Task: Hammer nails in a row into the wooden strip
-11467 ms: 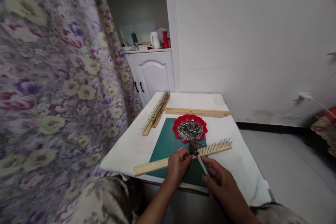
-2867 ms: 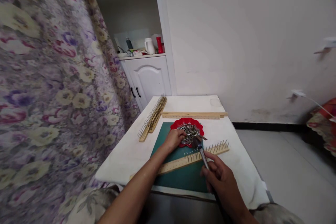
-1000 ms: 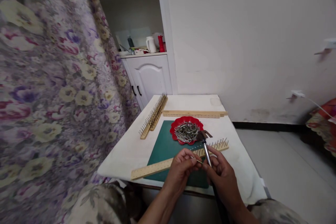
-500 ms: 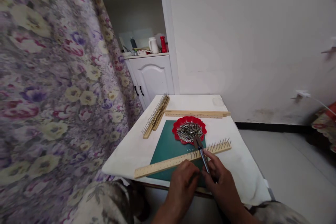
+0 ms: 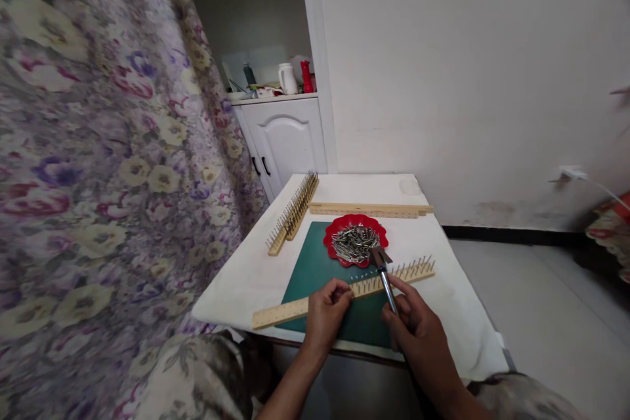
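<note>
A pale wooden strip (image 5: 285, 312) with rows of small holes lies slantwise across a green mat (image 5: 308, 262). Upright nails (image 5: 413, 268) stand in its right half. My left hand (image 5: 325, 315) is closed in a pinch over the strip, at the left end of the nail row; whatever lies between the fingertips is too small to make out. In my right hand (image 5: 416, 321) is a hammer (image 5: 386, 285) with a metallic handle, its dark head raised near the bowl's edge. The red scalloped bowl (image 5: 329, 251) behind the strip holds a heap of loose nails (image 5: 355, 243).
Nail-filled wooden strips (image 5: 295, 210) lie at the table's left edge. More bare strips (image 5: 364, 210) lie across the back. A white cloth (image 5: 236, 282) covers the table. A flowered curtain (image 5: 123, 177) hangs at left; a white cupboard (image 5: 285, 138) stands behind.
My left hand has moved forward and left, from beside the right hand onto the strip. The hammer has shifted slightly right, still in my right hand.
</note>
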The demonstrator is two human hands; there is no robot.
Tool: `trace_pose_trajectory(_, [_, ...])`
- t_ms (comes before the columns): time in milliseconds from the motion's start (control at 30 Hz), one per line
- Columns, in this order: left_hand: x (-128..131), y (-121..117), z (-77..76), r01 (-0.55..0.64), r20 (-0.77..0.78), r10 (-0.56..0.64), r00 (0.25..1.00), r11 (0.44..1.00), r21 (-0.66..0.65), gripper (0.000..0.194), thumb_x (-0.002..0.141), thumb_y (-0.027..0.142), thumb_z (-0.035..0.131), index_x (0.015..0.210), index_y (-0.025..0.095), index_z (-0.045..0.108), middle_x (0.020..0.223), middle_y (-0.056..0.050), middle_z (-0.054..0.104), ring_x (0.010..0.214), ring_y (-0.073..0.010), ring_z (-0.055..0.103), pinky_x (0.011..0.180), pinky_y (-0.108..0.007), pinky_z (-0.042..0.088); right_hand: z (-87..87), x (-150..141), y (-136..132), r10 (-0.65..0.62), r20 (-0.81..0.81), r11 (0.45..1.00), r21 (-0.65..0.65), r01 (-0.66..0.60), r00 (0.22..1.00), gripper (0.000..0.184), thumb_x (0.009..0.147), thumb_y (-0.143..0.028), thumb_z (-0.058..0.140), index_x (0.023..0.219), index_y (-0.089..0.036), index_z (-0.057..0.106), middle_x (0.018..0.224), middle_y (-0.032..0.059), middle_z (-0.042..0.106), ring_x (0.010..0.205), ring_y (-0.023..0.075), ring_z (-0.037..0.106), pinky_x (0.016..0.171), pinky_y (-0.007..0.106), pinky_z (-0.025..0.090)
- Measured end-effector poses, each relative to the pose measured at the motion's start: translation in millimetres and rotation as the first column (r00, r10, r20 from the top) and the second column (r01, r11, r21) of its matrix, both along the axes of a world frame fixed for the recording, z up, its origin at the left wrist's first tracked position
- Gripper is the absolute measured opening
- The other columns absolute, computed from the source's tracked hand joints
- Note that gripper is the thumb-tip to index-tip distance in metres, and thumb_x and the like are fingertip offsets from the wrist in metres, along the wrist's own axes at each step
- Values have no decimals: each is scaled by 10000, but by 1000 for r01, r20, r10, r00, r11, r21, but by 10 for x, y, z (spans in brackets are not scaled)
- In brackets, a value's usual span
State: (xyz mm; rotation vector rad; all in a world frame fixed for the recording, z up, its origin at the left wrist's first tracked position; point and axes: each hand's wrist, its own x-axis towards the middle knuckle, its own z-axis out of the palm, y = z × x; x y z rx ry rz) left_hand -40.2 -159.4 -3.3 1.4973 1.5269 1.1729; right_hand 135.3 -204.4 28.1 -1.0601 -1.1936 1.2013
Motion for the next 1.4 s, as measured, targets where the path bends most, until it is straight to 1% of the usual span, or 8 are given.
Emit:
trace_pose_trajectory(100, [42, -2, -8, -5, -51, 7, 999, 1000, 30, 150, 765, 291, 555, 712, 160, 607, 624, 34, 582, 593, -104, 510, 553, -175, 350, -11, -2, -1, 17, 20, 1000, -7, -16, 1000, 479, 828, -308, 585, 1288, -214, 488, 616, -58, 486, 460, 118, 444, 410, 201, 400])
trace_pose_trajectory(233, [44, 11, -30, -25, -132, 31, 991, 999, 46, 144, 770, 286, 546, 720, 169, 612, 640, 29, 601, 603, -111, 527, 559, -180, 355, -26, 4, 5, 14, 41, 1000, 4, -14, 999, 471, 833, -306, 582, 1285, -212, 488, 597, -63, 471, 453, 123, 448, 410, 208, 399])
trace_pose_trajectory(467, [34, 43, -88, -12, -203, 24, 979, 998, 56, 148, 791, 291, 524, 752, 183, 616, 666, 26, 613, 606, -114, 533, 558, -186, 357, -66, 4, 8, 12, 47, 1000, 16, -13, 999, 465, 827, -288, 587, 1277, -211, 497, 599, -64, 460, 460, 117, 428, 408, 201, 376])
trace_pose_trajectory(667, [49, 46, -79, -10, -226, 21, 974, 999, 50, 129, 781, 277, 529, 739, 194, 619, 671, 22, 626, 628, -125, 557, 587, -191, 376, 12, -13, -13, 78, -45, 997, -25, -79, 996, 431, 841, -272, 580, 1258, -207, 493, 605, -78, 413, 443, 95, 401, 394, 187, 358])
trace_pose_trajectory(833, [51, 76, -87, -6, -209, 14, 978, 999, 40, 119, 766, 279, 544, 743, 196, 627, 664, 22, 625, 616, -126, 543, 566, -188, 367, 74, -34, -36, 163, -114, 982, -78, -172, 980, 420, 810, -280, 604, 1209, -186, 511, 621, -59, 522, 379, 68, 399, 355, 179, 335])
trace_pose_trajectory(1033, [50, 73, -109, -12, -253, 27, 967, 998, 58, 145, 765, 285, 538, 701, 187, 623, 611, 36, 572, 579, -111, 501, 546, -184, 329, 79, -46, -51, 239, -58, 961, -125, -245, 969, 450, 790, -275, 596, 1217, -161, 514, 617, -41, 580, 342, 62, 421, 341, 180, 335])
trace_pose_trajectory(1200, [52, 76, -114, -22, -277, 33, 960, 999, 41, 143, 754, 256, 511, 677, 181, 606, 586, 40, 544, 562, -106, 482, 529, -185, 295, 47, -87, -53, 249, -16, 960, -125, -249, 968, 457, 764, -231, 589, 1214, -174, 534, 606, -50, 575, 357, 69, 426, 333, 177, 366])
trace_pose_trajectory(1400, [67, 77, -74, -39, -299, 45, 953, 999, 26, 146, 734, 239, 518, 631, 174, 597, 552, 43, 518, 537, -102, 456, 510, -193, 264, 29, -88, -63, 247, 6, 963, -113, -245, 969, 459, 770, -235, 592, 1223, -182, 540, 614, -39, 591, 353, 72, 431, 331, 179, 374])
